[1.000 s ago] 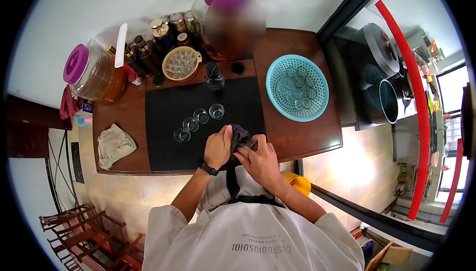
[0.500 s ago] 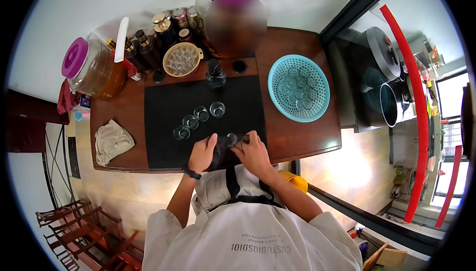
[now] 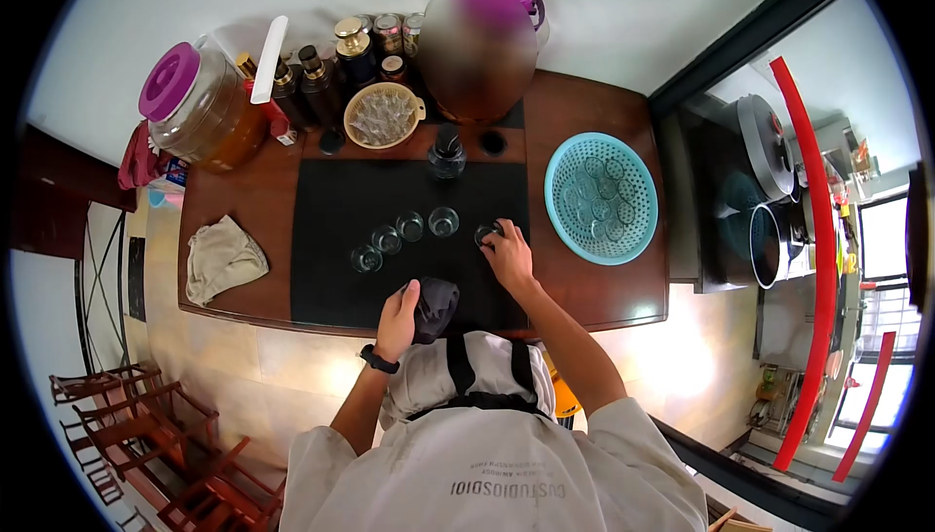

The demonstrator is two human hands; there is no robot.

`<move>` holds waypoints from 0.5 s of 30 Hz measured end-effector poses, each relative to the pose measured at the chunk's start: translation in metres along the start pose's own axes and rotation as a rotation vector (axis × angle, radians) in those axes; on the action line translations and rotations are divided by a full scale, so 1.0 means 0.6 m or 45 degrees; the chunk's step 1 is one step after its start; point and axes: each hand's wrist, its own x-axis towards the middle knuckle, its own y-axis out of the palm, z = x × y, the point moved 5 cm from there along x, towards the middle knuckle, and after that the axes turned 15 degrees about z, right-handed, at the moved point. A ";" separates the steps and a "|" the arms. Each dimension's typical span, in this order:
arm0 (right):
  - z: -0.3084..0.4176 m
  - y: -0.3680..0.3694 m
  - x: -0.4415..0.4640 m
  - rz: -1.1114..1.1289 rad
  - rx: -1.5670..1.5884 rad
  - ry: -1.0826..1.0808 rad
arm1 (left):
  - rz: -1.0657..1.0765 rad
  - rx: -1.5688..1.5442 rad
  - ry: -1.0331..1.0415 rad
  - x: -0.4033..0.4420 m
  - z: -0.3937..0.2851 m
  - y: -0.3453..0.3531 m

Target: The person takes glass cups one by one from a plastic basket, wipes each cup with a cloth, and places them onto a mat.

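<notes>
My left hand [image 3: 397,320] is closed on a dark grey cloth [image 3: 438,306] near the table's front edge. Farther right, my right hand [image 3: 508,257] grips a small clear glass [image 3: 486,232] at the right side of the black mat [image 3: 331,191]; whether the glass touches the mat I cannot tell. Several similar glasses stand in a slanting row on the mat, from the nearest glass [image 3: 366,259] up to the farthest glass [image 3: 443,221]. A blue perforated basket [image 3: 557,225] with more small glasses inside is to the right of my right hand.
Behind the mat are a dark bottle [image 3: 447,154], a tan basket [image 3: 416,115] of clear wrapped pieces, and bottles and cans. Two big jars with purple lids [image 3: 169,82] stand along the wall. A beige cloth [image 3: 226,257] lies on the left; wooden chairs [image 3: 161,435] stand lower left.
My right hand has moved away from the cloth, forward and to the right, carrying the small glass. My left hand keeps the cloth close to the front edge. The camera view has shifted slightly.
</notes>
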 end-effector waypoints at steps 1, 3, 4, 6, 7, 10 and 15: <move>0.005 -0.001 0.007 -0.012 0.049 -0.027 | -0.008 0.001 0.002 -0.001 0.002 0.002; 0.016 -0.005 0.009 -0.014 0.190 0.005 | 0.021 -0.073 0.003 0.001 0.012 0.004; 0.022 -0.014 0.006 -0.015 0.328 0.046 | 0.044 -0.097 0.008 -0.001 0.008 0.006; 0.040 -0.046 -0.006 -0.092 0.396 0.036 | 0.030 -0.160 0.034 -0.001 -0.001 0.013; 0.046 -0.065 -0.015 -0.178 0.464 0.030 | 0.022 -0.219 0.062 0.000 -0.002 0.016; -0.002 -0.131 -0.027 -0.460 0.220 0.008 | 0.110 -0.298 0.080 0.007 0.015 0.019; -0.223 -0.150 -0.056 -0.720 0.278 0.432 | 0.165 -0.301 0.109 0.014 0.004 0.033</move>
